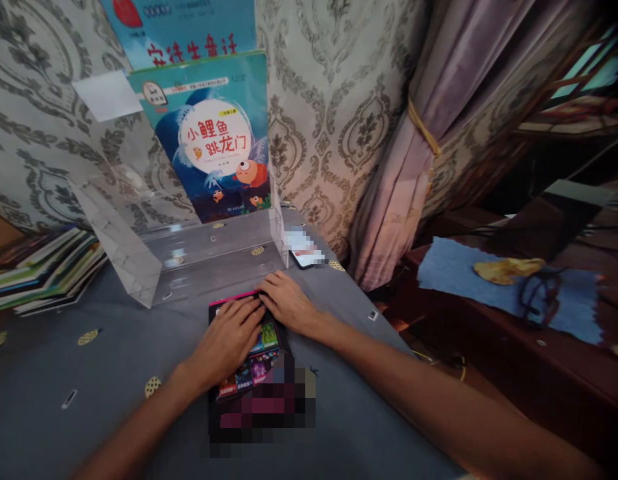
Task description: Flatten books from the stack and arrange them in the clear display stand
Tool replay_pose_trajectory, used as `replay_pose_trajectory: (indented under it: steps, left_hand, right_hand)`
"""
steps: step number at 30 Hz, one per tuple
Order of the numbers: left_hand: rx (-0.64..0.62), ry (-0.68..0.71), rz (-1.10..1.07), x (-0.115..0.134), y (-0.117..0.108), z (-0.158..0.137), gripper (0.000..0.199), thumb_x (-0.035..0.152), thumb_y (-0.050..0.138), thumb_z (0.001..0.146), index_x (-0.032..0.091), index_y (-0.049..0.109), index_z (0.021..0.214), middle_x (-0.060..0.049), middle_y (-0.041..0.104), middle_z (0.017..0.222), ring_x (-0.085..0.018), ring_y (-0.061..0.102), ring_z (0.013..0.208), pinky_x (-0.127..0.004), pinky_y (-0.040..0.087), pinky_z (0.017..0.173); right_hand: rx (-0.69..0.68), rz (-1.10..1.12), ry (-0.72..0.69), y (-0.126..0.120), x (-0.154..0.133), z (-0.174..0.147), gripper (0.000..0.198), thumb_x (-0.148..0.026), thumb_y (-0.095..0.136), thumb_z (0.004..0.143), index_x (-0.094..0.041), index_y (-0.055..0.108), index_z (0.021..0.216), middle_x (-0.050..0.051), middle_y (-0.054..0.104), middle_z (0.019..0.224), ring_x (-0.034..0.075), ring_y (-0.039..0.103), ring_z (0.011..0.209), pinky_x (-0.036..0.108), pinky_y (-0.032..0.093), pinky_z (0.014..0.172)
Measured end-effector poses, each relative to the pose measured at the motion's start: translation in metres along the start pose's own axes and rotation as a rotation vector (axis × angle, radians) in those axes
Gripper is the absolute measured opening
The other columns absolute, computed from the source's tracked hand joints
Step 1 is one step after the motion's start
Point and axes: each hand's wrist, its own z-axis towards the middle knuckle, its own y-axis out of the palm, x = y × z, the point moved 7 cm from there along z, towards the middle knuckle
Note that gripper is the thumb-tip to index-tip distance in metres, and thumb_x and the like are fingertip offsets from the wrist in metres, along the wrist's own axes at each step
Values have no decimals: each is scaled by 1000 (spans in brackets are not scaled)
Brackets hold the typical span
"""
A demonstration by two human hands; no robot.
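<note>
A dark book (223, 417) with small colourful pictures and a pink top edge lies on the grey patterned cloth; its lower part is pixelated. My left hand (233, 337) rests flat on the cover, fingers stretched toward the top edge. At the upper right corner of the book is my right hand (286, 303), its fingers laid over the edge and touching the left fingertips. Neither hand is wrapped round the book. Just beyond the hands stands a clear acrylic rack (143, 273), with a blue-green picture book (209, 157) upright in it.
Another blue book (189, 30) stands behind the picture book. A stack of books (43, 273) lies at the left. To the right of the rack is a phone (306, 250). A tied curtain (393, 193) hangs at the right, near a blue cloth (453, 267) on a dark red surface.
</note>
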Motion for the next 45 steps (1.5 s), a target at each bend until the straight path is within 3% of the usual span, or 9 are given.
replay_pose_trajectory:
  steps: [4, 12, 20, 34, 42, 45]
  left_hand:
    - [2, 14, 15, 15, 1, -1, 37, 31, 43, 104, 15, 55, 135, -15, 62, 139, -28, 59, 127, -51, 48, 108]
    - [13, 15, -10, 14, 1, -1, 35, 29, 43, 103, 16, 56, 133, -16, 62, 136, -28, 59, 127, -52, 49, 106]
    - [-36, 158, -69, 27, -8, 1, 35, 12, 45, 98, 16, 58, 130, -13, 68, 126, -27, 60, 126, -50, 51, 105]
    - [-90, 132, -92, 30, -7, 5, 31, 31, 50, 101, 23, 59, 130, -10, 66, 126, -28, 59, 125, -52, 50, 105]
    - [-53, 143, -89, 32, -10, 5, 30, 30, 47, 103, 22, 61, 128, -12, 65, 127, -26, 58, 126, -50, 49, 105]
    - [-56, 160, -67, 35, -7, 3, 31, 29, 42, 104, 20, 60, 128, -11, 66, 128, -24, 60, 124, -48, 47, 107]
  right_hand:
    - [-6, 7, 19, 0, 1, 1, 21, -13, 50, 99, -14, 70, 106, 10, 67, 99, 23, 54, 96, 37, 45, 88]
    - [10, 47, 26, 0, 2, -3, 22, -9, 48, 98, -13, 69, 105, 9, 67, 99, 22, 53, 95, 35, 45, 87]
    - [40, 180, 47, 4, 11, -5, 24, -6, 50, 93, -15, 67, 106, 8, 67, 99, 22, 55, 96, 37, 45, 92]
    - [-5, 173, 24, -1, 9, -4, 23, -8, 48, 95, -16, 68, 103, 8, 67, 97, 22, 55, 95, 36, 46, 88]
    - [22, 143, -13, 1, 9, -5, 20, -9, 50, 96, -16, 68, 103, 8, 68, 98, 22, 55, 95, 37, 46, 90]
    - [74, 118, -17, -2, 7, -7, 19, -11, 53, 96, -15, 69, 103, 11, 68, 108, 24, 55, 102, 38, 48, 93]
